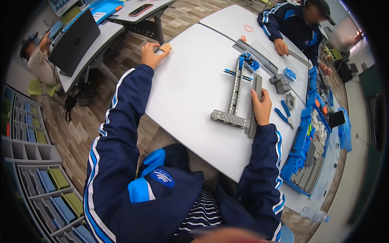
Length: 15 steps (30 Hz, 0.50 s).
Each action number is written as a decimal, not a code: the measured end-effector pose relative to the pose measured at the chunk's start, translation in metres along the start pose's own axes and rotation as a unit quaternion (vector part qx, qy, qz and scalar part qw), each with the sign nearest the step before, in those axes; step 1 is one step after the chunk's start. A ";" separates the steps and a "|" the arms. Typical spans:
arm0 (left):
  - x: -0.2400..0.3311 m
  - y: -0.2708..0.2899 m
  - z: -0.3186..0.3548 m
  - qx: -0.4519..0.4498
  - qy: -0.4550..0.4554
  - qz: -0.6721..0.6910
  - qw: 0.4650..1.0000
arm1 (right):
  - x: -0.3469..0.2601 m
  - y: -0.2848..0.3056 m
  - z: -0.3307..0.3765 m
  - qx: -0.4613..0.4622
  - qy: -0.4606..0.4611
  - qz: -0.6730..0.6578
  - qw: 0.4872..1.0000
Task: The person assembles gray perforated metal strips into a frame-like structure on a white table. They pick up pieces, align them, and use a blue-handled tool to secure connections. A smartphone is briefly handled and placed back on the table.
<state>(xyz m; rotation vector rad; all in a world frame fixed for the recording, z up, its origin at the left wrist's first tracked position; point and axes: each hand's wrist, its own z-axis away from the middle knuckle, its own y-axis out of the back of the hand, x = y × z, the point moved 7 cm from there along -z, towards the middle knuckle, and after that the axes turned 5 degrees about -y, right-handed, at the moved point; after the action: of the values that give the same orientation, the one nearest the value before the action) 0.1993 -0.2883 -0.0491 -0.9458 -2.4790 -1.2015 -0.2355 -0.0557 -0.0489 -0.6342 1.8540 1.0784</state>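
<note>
At the far left corner of the white table, my left hand (152, 56) closes its fingertips on a small tan piece (165, 47); its exact kind I cannot make out. My right hand (261, 107) is wrapped round a long grey perforated beam (257, 83). Just left of that beam lies a built frame: a slim upright bar (235, 91) joined to a wide grey crosspiece (230, 118) at its near end. Thin dark-blue rods (229, 71) stick out sideways near its far end. Blue-handled pliers (283, 114) rest to the right of my right hand.
A clear box of blue connectors (250, 61), grey blocks (280, 84) and a box of small metal parts (290, 101) stand on the table. A blue case (294, 160) of beams is at right. Across the table sits another person (291, 24). A black laptop (75, 42) is at far left.
</note>
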 end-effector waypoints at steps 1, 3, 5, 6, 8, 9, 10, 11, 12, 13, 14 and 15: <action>0.001 0.003 0.002 0.005 0.001 0.007 1.000 | -0.002 0.001 0.002 0.014 0.003 0.054 0.998; 0.009 0.011 0.011 -0.004 -0.030 0.017 0.999 | -0.007 0.002 0.005 0.032 0.027 0.153 0.987; 0.025 0.019 0.026 -0.016 -0.090 0.003 0.996 | -0.010 0.004 0.006 0.052 0.037 0.196 0.979; 0.038 0.020 0.039 -0.061 -0.166 0.030 0.984 | -0.009 0.003 0.007 0.049 0.031 0.208 0.976; 0.051 0.013 0.065 -0.221 -0.231 -0.005 0.948 | -0.012 0.001 0.007 0.045 0.057 0.229 0.971; 0.055 0.015 0.077 -0.274 -0.284 -0.027 0.919 | -0.012 0.001 0.008 0.048 0.053 0.227 0.971; 0.050 0.022 0.078 -0.289 -0.282 -0.044 0.914 | -0.011 0.002 0.007 0.048 0.050 0.226 0.972; 0.031 0.031 0.072 -0.303 -0.190 -0.059 0.932 | -0.010 0.001 0.008 0.044 0.046 0.227 0.972; 0.013 0.046 0.063 -0.293 -0.132 -0.061 0.945 | -0.009 0.002 0.008 0.044 0.045 0.220 0.973; -0.006 0.058 0.057 -0.297 -0.064 -0.068 0.950 | -0.008 0.002 0.008 0.044 0.046 0.223 0.973; -0.039 0.072 0.054 -0.308 0.096 -0.135 0.937 | -0.006 0.001 0.008 0.042 0.042 0.222 0.973; -0.068 0.087 0.056 -0.323 0.263 -0.203 0.886 | -0.005 0.002 0.008 0.042 0.036 0.221 0.974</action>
<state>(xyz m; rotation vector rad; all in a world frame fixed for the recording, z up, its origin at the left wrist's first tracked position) 0.3112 -0.2363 -0.0624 -0.1255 -1.8890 -2.1548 -0.2311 -0.0480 -0.0459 -0.2126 2.1521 1.2618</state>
